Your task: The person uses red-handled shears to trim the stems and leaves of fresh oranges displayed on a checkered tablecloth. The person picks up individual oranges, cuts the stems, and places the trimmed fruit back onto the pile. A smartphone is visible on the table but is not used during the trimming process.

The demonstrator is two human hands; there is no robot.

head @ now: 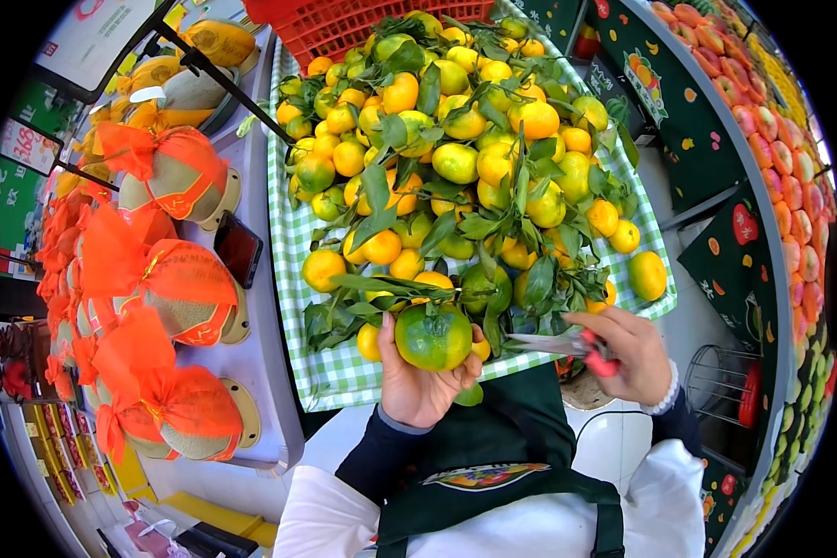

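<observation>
My left hand holds a large green and yellow mandarin with leaves at its top, over the near edge of the display. In my right hand is a pair of red-handled scissors, their blades pointing left towards the mandarin and apart from it. Behind both hands, a heap of mandarins with stems and leaves lies on a green and white checked cloth. One mandarin sits alone at the heap's right side. Leafy twigs cover part of the heap.
A red plastic basket stands behind the heap. On the left table are melons wrapped in orange cloth and a smartphone. A shelf of apples runs along the right. A metal wire rack stands low at right.
</observation>
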